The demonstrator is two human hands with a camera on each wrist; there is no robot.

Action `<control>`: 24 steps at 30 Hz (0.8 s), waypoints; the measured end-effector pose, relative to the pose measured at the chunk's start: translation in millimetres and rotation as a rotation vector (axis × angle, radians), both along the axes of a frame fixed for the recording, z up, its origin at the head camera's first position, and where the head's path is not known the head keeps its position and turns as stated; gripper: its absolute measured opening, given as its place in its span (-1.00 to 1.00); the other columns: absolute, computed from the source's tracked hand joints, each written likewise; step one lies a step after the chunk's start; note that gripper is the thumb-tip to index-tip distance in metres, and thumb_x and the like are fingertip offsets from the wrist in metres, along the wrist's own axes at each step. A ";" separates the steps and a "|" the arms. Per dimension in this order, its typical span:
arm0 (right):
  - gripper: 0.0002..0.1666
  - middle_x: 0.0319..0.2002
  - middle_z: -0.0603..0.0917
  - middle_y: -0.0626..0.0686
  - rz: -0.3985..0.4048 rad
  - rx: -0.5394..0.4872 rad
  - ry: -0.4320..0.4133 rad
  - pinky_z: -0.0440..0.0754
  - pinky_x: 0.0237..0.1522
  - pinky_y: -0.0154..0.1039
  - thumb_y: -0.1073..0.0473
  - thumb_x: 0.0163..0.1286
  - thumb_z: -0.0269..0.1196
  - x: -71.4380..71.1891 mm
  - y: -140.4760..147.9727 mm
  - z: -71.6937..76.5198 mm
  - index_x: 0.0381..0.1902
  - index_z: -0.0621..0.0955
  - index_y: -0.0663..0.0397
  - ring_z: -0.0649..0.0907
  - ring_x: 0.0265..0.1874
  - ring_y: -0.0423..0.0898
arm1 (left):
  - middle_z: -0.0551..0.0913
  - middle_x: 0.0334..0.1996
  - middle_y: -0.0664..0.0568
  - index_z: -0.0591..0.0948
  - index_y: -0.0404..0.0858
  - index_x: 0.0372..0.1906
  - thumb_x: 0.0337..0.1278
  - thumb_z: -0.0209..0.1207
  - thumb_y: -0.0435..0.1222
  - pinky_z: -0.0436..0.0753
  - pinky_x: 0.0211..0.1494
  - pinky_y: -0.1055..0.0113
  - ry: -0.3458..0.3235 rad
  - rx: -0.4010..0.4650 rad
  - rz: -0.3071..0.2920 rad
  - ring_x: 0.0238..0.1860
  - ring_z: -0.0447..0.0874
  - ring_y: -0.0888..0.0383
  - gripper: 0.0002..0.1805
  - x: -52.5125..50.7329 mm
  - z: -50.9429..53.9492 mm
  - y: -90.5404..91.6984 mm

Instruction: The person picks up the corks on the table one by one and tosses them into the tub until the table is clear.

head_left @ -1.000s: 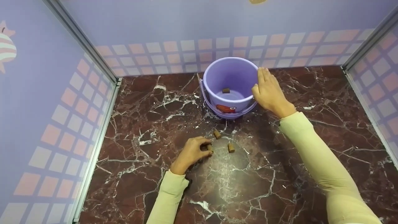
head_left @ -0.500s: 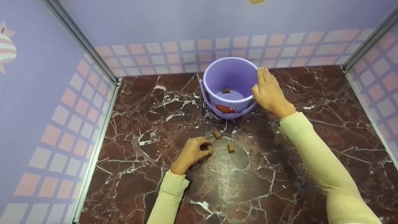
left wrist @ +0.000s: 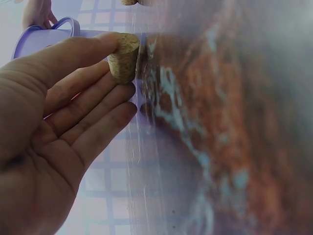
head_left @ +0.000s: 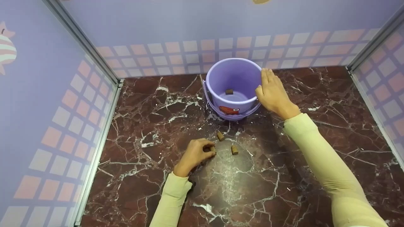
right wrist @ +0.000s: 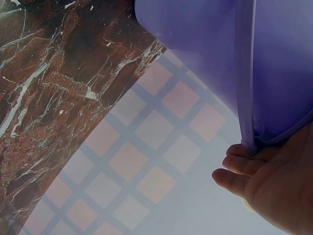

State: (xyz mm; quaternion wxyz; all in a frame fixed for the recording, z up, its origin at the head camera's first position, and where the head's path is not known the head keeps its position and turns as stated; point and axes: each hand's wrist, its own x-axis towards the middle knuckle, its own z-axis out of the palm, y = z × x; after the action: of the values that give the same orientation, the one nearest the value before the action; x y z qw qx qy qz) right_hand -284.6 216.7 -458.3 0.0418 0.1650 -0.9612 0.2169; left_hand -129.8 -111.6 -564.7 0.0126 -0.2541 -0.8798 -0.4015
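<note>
My left hand pinches a cork between thumb and fingers, low at the marble surface. Two more corks lie just beyond it, one nearer the bucket and one to the right. The purple bucket stands upright at the back with one brown cork on its bottom. At the bucket's right rim rests my right hand, its fingers extended; in the right wrist view the fingers touch the bucket beside the handle joint.
Behind the bucket rises a lilac wall with pink and white squares. Similar panels stand left and right, with metal edging at their base. The dark red marble surface spreads between them.
</note>
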 end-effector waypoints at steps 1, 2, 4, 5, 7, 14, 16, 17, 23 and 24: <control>-0.15 0.61 0.00 0.56 0.000 0.000 0.000 -0.16 0.67 0.17 0.12 0.58 -0.13 0.0 0.1 -0.2 0.61 -0.02 0.59 -0.04 0.65 0.38 | 0.82 -0.24 -0.09 0.81 -0.43 -0.08 0.01 0.58 -0.44 0.79 0.03 0.15 0.003 0.004 0.001 -0.19 0.82 -0.03 -0.68 0.0 -0.4 0.1; -0.15 0.61 0.00 0.55 -0.001 0.000 0.000 -0.16 0.67 0.16 0.12 0.58 -0.12 0.0 0.0 -0.3 0.61 -0.01 0.59 -0.04 0.65 0.37 | 0.82 -0.24 -0.09 0.81 -0.43 -0.07 0.01 0.58 -0.44 0.79 0.04 0.15 0.005 0.008 0.003 -0.18 0.83 -0.03 -0.67 0.0 -0.7 0.1; -0.15 0.61 0.00 0.55 -0.001 0.000 0.000 -0.16 0.67 0.16 0.12 0.58 -0.12 0.1 -0.1 -0.4 0.61 -0.01 0.59 -0.04 0.65 0.37 | 0.82 -0.22 -0.10 0.82 -0.42 -0.07 0.01 0.58 -0.44 0.78 0.06 0.15 0.011 0.016 0.007 -0.16 0.83 -0.03 -0.67 -0.1 -1.2 0.4; -0.15 0.61 0.01 0.55 -0.001 0.000 0.001 -0.16 0.67 0.16 0.12 0.58 -0.12 0.2 -0.1 -0.4 0.61 -0.01 0.59 -0.03 0.65 0.37 | 0.82 -0.22 -0.10 0.82 -0.42 -0.07 0.01 0.58 -0.44 0.78 0.07 0.14 0.015 0.019 0.009 -0.15 0.83 -0.03 -0.67 -0.3 -1.3 0.7; -0.15 0.61 0.01 0.56 -0.001 0.001 0.004 -0.16 0.67 0.16 0.12 0.58 -0.12 0.3 -0.3 -0.3 0.61 0.00 0.59 -0.03 0.65 0.37 | 0.82 -0.21 -0.09 0.82 -0.41 -0.07 0.02 0.57 -0.45 0.78 0.08 0.14 0.023 0.024 0.013 -0.14 0.83 -0.03 -0.68 -0.5 -1.4 1.1; -0.15 0.61 0.01 0.55 -0.001 0.002 0.007 -0.15 0.67 0.17 0.12 0.58 -0.12 0.2 -0.1 -0.4 0.61 0.00 0.59 -0.03 0.65 0.37 | 0.82 -0.17 -0.11 0.81 -0.41 -0.07 0.03 0.57 -0.45 0.77 0.12 0.14 0.038 0.025 0.023 -0.10 0.83 -0.04 -0.69 -1.2 1.2 2.5; -0.15 0.61 0.01 0.55 -0.002 -0.001 0.004 -0.15 0.67 0.17 0.12 0.58 -0.12 0.5 0.0 -0.3 0.61 -0.01 0.59 -0.03 0.65 0.37 | 0.82 -0.17 -0.11 0.81 -0.41 -0.07 0.02 0.57 -0.45 0.77 0.12 0.14 0.046 0.032 0.020 -0.10 0.83 -0.05 -0.68 -1.5 1.3 2.4; -0.15 0.61 0.01 0.55 -0.002 -0.002 0.003 -0.16 0.67 0.17 0.12 0.58 -0.12 0.8 0.0 -0.2 0.61 -0.01 0.58 -0.03 0.65 0.37 | 0.82 -0.17 -0.11 0.81 -0.41 -0.07 0.02 0.57 -0.46 0.77 0.12 0.14 0.051 0.038 0.017 -0.11 0.83 -0.04 -0.68 -1.5 1.3 2.2; -0.15 0.61 0.00 0.55 -0.003 -0.006 -0.001 -0.16 0.67 0.16 0.11 0.59 -0.13 1.2 -0.4 0.6 0.62 -0.02 0.58 -0.04 0.65 0.37 | 0.82 -0.23 -0.09 0.81 -0.41 -0.11 0.02 0.56 -0.48 0.80 0.05 0.18 0.072 0.081 -0.002 -0.17 0.83 -0.02 -0.72 -2.8 1.7 2.3; -0.15 0.62 0.00 0.54 -0.003 -0.005 -0.002 -0.17 0.67 0.16 0.11 0.59 -0.14 1.2 -0.5 0.7 0.62 -0.02 0.58 -0.04 0.65 0.37 | 0.82 -0.23 -0.08 0.82 -0.41 -0.12 0.03 0.56 -0.48 0.80 0.05 0.19 0.073 0.084 -0.002 -0.17 0.83 -0.02 -0.73 -3.2 1.9 2.4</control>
State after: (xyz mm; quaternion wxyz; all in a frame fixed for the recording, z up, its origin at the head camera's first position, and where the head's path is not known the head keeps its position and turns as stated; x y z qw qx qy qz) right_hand -283.4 216.2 -457.6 0.0414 0.1631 -0.9610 0.2195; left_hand -133.0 -109.2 -562.8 0.0551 -0.2688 -0.8609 -0.4284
